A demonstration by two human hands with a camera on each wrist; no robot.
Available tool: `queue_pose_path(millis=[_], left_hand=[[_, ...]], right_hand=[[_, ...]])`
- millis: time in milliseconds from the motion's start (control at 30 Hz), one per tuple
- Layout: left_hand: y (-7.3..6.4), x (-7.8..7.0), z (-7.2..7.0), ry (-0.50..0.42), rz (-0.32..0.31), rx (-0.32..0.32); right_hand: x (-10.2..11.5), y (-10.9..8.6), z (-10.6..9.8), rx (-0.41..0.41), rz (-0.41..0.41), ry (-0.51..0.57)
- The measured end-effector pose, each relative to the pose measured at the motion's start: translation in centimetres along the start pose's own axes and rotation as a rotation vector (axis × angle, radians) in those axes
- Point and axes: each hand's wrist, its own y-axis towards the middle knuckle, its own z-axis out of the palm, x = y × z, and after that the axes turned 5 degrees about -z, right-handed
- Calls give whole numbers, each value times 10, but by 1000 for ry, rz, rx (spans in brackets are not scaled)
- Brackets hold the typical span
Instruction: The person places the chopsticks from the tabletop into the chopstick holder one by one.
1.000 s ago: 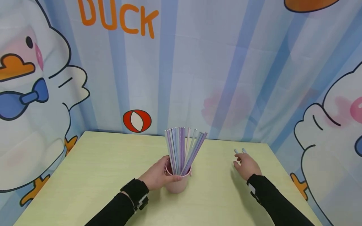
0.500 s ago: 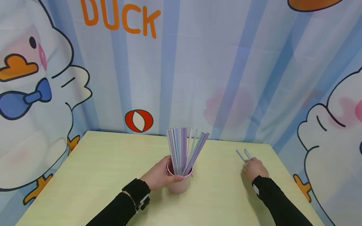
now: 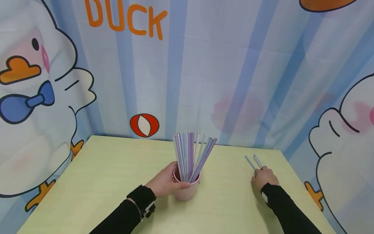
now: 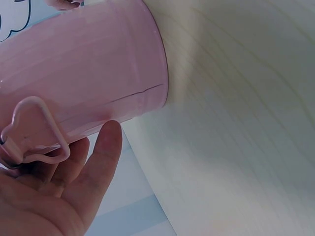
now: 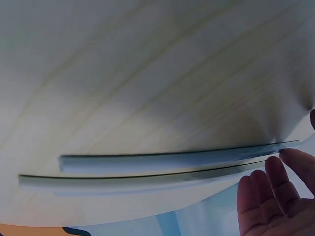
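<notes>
My left hand [image 3: 166, 182] grips a small pink bucket [image 3: 185, 192], its thumb at the near rim and fingers round the left side. A bunch of purple, blue and pale straws [image 3: 187, 156] stands in it, some leaning right. The left wrist view shows the bucket's wall [image 4: 93, 64] and a heart-shaped handle ring [image 4: 37, 130] beside the fingers. At the right of the table, my right hand [image 3: 265, 177] reaches down to bluish straws [image 3: 250, 161] lying flat. In the right wrist view, the index fingertip is right at the blue straw [image 5: 147, 162], with the thumb apart at the edge.
The pale yellow table [image 3: 122, 162] ends at the back against a striped blue curtain [image 3: 198, 65] printed with ducks and a red-and-white ball. Its right edge slants close past my right hand.
My right hand has drawn back toward me along the lying straws, and more of their length shows. The left hand keeps its grip on the bucket. The view has shifted slightly.
</notes>
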Motion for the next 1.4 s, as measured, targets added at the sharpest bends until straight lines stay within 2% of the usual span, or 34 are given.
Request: queue_pose_path(millis=[167, 367, 533, 733, 867, 1167, 1400], left_hand=[[0, 1, 1, -1, -2, -1], [0, 3, 1, 4, -8, -4], [-1, 3, 1, 17, -12, -9], [-1, 3, 1, 23, -13, -11], [-2, 3, 1, 29, -19, -17], [-1, 2, 1, 30, -24, -21], [1, 1, 1, 17, -14, -13]], right_hand=[[-2, 1, 3, -16, -26, 12], [0, 3, 5, -36, -32, 99], [6, 4, 8, -39, -17, 149], [15, 7, 16, -50, -49, 161], [25, 10, 21, -25, -55, 176], [53, 14, 9, -7, -83, 224], [67, 18, -14, -20, -85, 329]])
